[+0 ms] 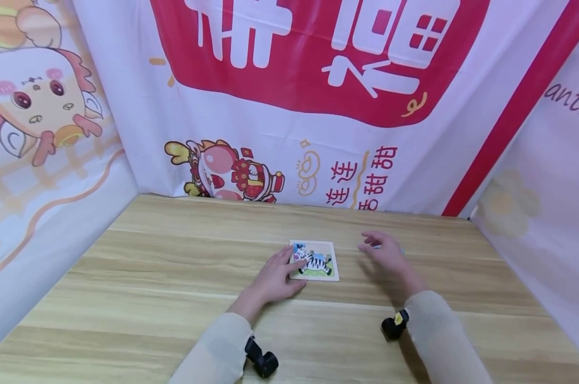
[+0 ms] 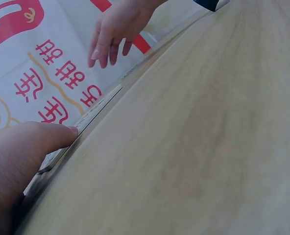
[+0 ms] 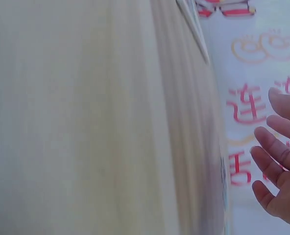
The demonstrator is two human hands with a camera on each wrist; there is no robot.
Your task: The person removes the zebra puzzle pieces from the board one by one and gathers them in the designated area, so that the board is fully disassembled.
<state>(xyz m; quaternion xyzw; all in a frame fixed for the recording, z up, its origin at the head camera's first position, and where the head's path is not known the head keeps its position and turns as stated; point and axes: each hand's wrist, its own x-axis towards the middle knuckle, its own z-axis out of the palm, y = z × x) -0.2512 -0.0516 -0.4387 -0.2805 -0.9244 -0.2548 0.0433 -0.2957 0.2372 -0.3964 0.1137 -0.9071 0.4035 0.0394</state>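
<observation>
A square picture board with a zebra on it [image 1: 319,263] lies flat on the wooden table. My left hand [image 1: 276,277] rests over its left side, one finger lying across the picture and the thumb at the near edge. In the left wrist view the thumb [image 2: 57,136] touches the rim of the board. To the right of the board, my right hand [image 1: 384,253] hovers above the table with its fingers loosely spread. The right wrist view shows that hand [image 3: 286,171] holding nothing. A small light-blue thing [image 1: 402,250] lies beneath it, mostly hidden; its kind is unclear.
The table [image 1: 174,256] has pale wood grain. A printed cloth [image 1: 280,122] hangs along its far edge, with more printed cloth at the left and right. Each sleeved wrist carries a small black camera [image 1: 262,361].
</observation>
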